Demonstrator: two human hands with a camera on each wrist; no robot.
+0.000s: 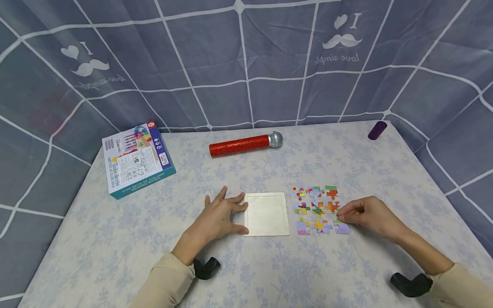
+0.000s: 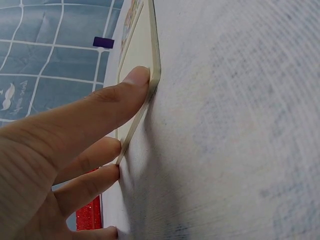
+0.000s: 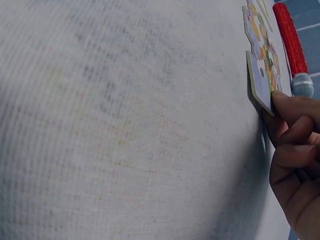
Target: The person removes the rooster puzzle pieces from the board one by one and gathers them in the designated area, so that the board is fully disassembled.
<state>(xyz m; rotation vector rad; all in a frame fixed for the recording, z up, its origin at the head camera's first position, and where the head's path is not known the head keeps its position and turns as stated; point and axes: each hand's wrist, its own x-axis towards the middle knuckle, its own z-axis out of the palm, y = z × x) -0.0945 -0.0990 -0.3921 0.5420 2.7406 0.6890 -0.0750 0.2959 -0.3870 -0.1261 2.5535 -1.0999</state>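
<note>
A pale square wooden puzzle tray (image 1: pixel 267 214) lies on the table. My left hand (image 1: pixel 219 216) is at its left side with fingers spread; in the left wrist view the thumb (image 2: pixel 137 76) rests on the tray's rim and two fingertips touch its edge. To the right of the tray, several colourful jigsaw pieces (image 1: pixel 318 208) lie in rows, slightly apart. At the near right corner of these rows, my right hand (image 1: pixel 371 216) pinches a lilac puzzle piece (image 1: pixel 342 228) between thumb and forefinger. The right wrist view shows this puzzle piece (image 3: pixel 258 82) tilted, its edge between the fingertips.
A red toy microphone (image 1: pixel 246 145) lies behind the tray. At the back left is a boxed bead set (image 1: pixel 136 158), and a small purple cylinder (image 1: pixel 377 130) lies at the back right. A grey checked curtain (image 1: pixel 246 64) hangs behind the table.
</note>
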